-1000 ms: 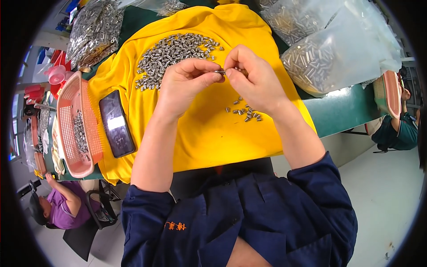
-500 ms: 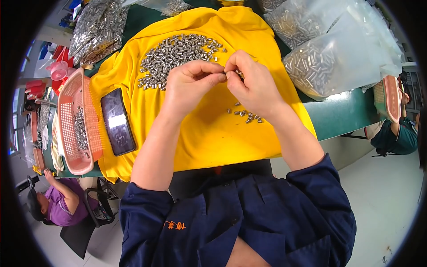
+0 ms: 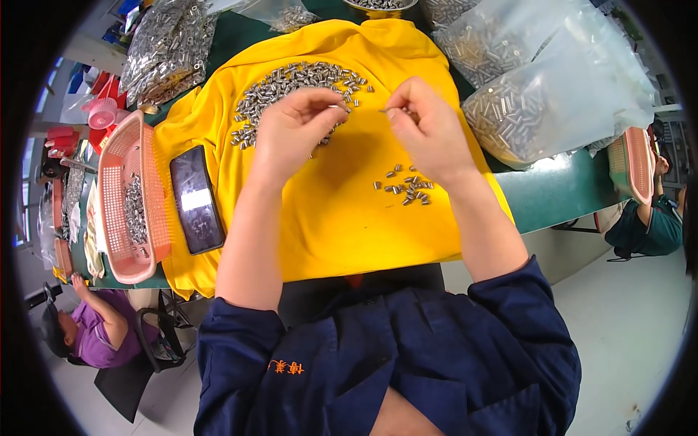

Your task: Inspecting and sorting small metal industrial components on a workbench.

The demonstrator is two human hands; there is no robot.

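My left hand (image 3: 297, 134) hovers over the right part of a heap of small silvery metal cylinders (image 3: 291, 81) on a yellow cloth (image 3: 327, 236). Its thumb and forefinger are drawn together in a pinch, but whatever lies between them is too small to make out. To the right, my right hand (image 3: 429, 134) is also pinched, with the thin dark end of something showing at its fingertips. A gap separates the two hands. Below the right hand lies a smaller scatter of the same metal cylinders (image 3: 414, 193).
Left of the cloth stands a pink plastic basket (image 3: 109, 211) holding metal parts, with a dark phone (image 3: 196, 200) beside it. Bags of metal parts (image 3: 509, 120) lie at the right, another bag (image 3: 167, 54) far left. A metal bowl (image 3: 382, 10) stands at the back. Co-workers sit at both sides.
My hands, earlier meeting fingertip to fingertip, have moved apart, the left one leftward and the right one rightward. The small scatter near the right hand shows more cylinders.
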